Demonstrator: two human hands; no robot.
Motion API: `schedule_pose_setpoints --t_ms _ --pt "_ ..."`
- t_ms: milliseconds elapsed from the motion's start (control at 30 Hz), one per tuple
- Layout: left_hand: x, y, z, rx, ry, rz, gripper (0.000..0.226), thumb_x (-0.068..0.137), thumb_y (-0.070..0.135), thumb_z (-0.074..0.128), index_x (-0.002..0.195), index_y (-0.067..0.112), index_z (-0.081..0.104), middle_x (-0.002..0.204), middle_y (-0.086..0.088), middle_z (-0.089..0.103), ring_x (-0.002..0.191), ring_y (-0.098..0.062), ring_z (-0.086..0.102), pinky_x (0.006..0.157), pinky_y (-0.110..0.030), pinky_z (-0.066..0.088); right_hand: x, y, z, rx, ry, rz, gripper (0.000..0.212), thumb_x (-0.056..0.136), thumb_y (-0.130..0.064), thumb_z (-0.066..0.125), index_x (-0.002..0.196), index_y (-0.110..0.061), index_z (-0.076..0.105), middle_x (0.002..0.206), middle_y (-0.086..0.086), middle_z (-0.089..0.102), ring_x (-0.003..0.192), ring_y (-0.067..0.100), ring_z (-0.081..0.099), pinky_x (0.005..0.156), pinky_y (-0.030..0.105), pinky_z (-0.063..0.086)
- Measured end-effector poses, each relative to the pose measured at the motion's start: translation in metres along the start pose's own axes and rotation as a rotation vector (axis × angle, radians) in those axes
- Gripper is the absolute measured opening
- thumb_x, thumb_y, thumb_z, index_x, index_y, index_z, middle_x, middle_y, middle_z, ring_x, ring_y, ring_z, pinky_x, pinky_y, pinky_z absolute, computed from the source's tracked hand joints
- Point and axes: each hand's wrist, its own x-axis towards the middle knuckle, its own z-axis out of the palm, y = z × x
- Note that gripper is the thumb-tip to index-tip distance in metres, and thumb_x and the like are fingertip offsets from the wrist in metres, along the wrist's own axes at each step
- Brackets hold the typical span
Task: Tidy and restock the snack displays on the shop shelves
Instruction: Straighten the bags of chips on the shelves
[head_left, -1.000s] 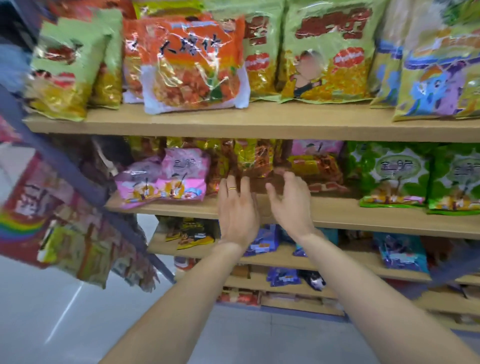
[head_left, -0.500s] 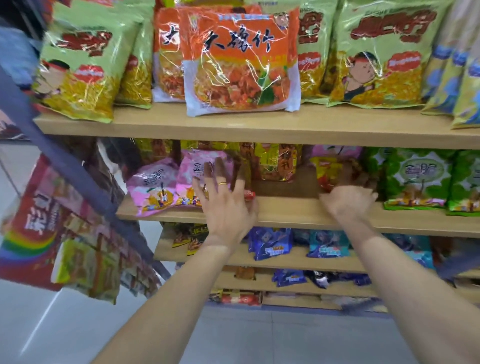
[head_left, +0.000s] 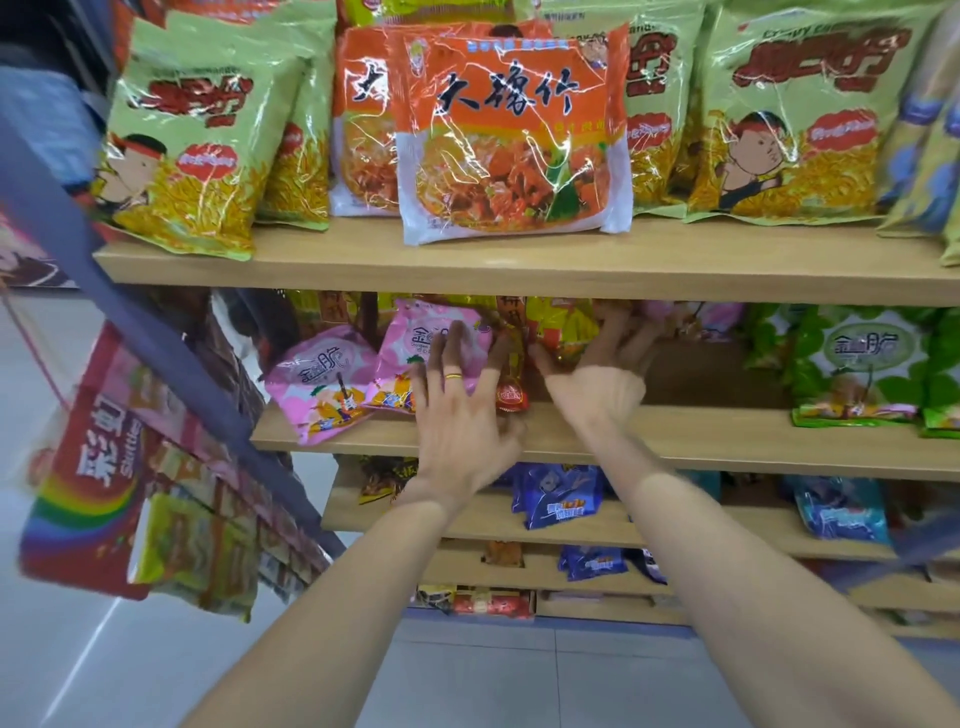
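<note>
Both my hands reach into the middle wooden shelf (head_left: 675, 439). My left hand (head_left: 460, 410), with a gold ring, has its fingers spread and straight against a pink snack bag (head_left: 415, 340) standing there. A second pink bag (head_left: 324, 382) leans beside it at the left. My right hand (head_left: 602, 374) reaches deeper with fingers spread, touching yellow and red snack bags (head_left: 563, 325) at the back of the shelf. A small red packet (head_left: 510, 397) shows between my hands. Green bags (head_left: 862, 364) stand on the same shelf to the right.
The top shelf (head_left: 519, 262) carries large green chip bags (head_left: 197, 156) and an orange noodle pack (head_left: 511, 135). Lower shelves hold blue bags (head_left: 561, 493). A blue rack post (head_left: 130, 322) with hanging packets (head_left: 88, 467) slants at the left. Grey floor tiles lie below.
My left hand has pushed further onto the pink bag. My right hand has swung left and deeper into the shelf, from the shelf's front edge to the yellow bags. The view has shifted closer.
</note>
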Motion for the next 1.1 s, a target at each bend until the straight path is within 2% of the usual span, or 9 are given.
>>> schedule_pose_setpoints --t_ms 100,167,267,500,700,867,967,1033,1100 --pt "-0.005 -0.015 -0.006 -0.092 0.080 0.013 0.079 0.087 0.050 0.050 0.160 0.028 0.028 0.165 -0.022 0.020 0.152 -0.042 0.018 0.122 -0.058 0.021 -0.007 0.005 0.006 -0.050 0.025 -0.014 0.086 0.085 -0.073 0.055 0.142 -0.012 0.039 0.145 0.027 0.039 0.136 0.045 0.038 0.105 0.056 0.046" --pt "-0.007 -0.025 -0.008 -0.074 0.144 -0.024 0.075 0.091 0.052 0.048 0.159 0.027 0.032 0.166 -0.020 0.021 0.154 -0.041 0.017 0.124 -0.058 0.018 -0.014 0.010 0.004 -0.173 -0.008 -0.044 0.076 0.090 -0.073 0.043 0.115 -0.004 0.063 0.115 0.025 0.062 0.119 0.042 0.053 0.107 0.054 0.041" --pt "-0.010 -0.037 -0.009 0.013 0.164 -0.158 0.077 0.092 0.072 0.044 0.156 0.028 0.039 0.165 -0.020 0.025 0.155 -0.039 0.017 0.126 -0.061 0.005 -0.029 0.015 0.003 -0.142 0.039 -0.039 0.055 0.090 -0.056 0.060 0.084 -0.002 0.064 0.100 0.025 0.063 0.103 0.041 0.055 0.099 0.051 0.045" --pt "-0.007 -0.069 -0.020 -0.102 0.151 -0.635 0.096 0.082 0.087 0.032 0.142 0.015 0.050 0.164 -0.032 0.019 0.156 -0.044 0.005 0.122 -0.068 0.003 -0.036 0.022 0.004 -0.075 0.051 0.011 0.050 0.083 -0.047 0.076 0.093 -0.002 0.057 0.111 0.026 0.055 0.106 0.040 0.051 0.086 0.047 0.050" --pt "0.001 -0.081 -0.027 -0.244 -0.045 -0.765 0.099 0.075 0.094 0.047 0.138 0.018 0.055 0.166 -0.030 0.010 0.156 -0.042 -0.002 0.122 -0.061 0.009 -0.050 0.011 0.002 -0.048 0.226 -0.115 0.051 0.090 -0.048 0.067 0.108 -0.003 0.051 0.121 0.024 0.049 0.106 0.036 0.049 0.084 0.041 0.045" --pt "0.002 -0.088 -0.025 -0.378 0.047 -0.762 0.081 0.071 0.087 0.062 0.121 0.024 0.066 0.156 -0.027 0.037 0.153 -0.040 0.010 0.122 -0.056 0.021 -0.066 -0.018 0.011 0.170 -0.084 -0.299 0.059 0.095 -0.060 0.055 0.125 -0.009 0.056 0.106 0.004 0.058 0.098 0.018 0.051 0.079 0.029 0.042" --pt "-0.004 -0.093 -0.018 -0.538 0.106 -0.778 0.076 0.062 0.090 0.065 0.109 0.031 0.068 0.120 -0.009 0.066 0.141 -0.038 0.030 0.114 -0.059 0.034 -0.067 -0.035 0.017 0.123 -0.201 -0.284 0.077 0.090 -0.070 0.053 0.136 -0.008 0.055 0.122 0.013 0.059 0.116 0.028 0.054 0.090 0.037 0.049" --pt "-0.005 -0.093 -0.023 -0.660 0.124 -0.823 0.063 0.059 0.082 0.075 0.097 0.033 0.067 0.102 0.004 0.064 0.134 -0.033 0.043 0.111 -0.055 0.041 -0.066 -0.045 0.018 0.099 -0.249 -0.264 0.077 0.089 -0.072 0.054 0.138 -0.013 0.056 0.132 0.016 0.054 0.123 0.032 0.051 0.093 0.041 0.051" --pt "-0.005 -0.095 -0.029 -0.778 0.184 -0.873 0.061 0.056 0.073 0.083 0.098 0.031 0.069 0.105 0.004 0.064 0.121 -0.028 0.057 0.104 -0.049 0.050 -0.063 -0.051 0.021 0.050 -0.298 -0.253 0.070 0.091 -0.069 0.052 0.136 -0.016 0.058 0.129 0.016 0.053 0.120 0.034 0.050 0.092 0.041 0.051"
